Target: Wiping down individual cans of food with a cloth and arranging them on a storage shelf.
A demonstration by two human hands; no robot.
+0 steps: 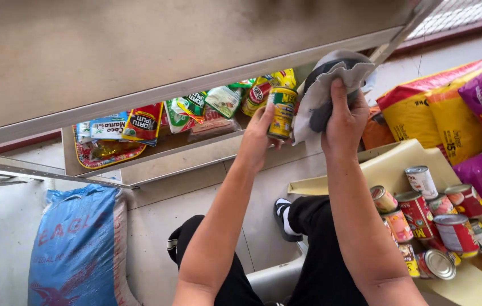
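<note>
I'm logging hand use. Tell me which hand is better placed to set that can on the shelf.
Probably the left hand: it grips the yellow-green can upright, right beside the packets on the metal shelf. The right hand is taken up by the grey cloth.

Steel shelving (pixel 139 51), pale tiled floor (pixel 156 221), daylight.

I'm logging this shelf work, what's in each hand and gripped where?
Left hand grips a yellow can by its side; right hand clutches a bunched grey cloth.

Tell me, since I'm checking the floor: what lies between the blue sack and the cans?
In the head view, the person's legs in black trousers lie between blue sack and cans.
</note>
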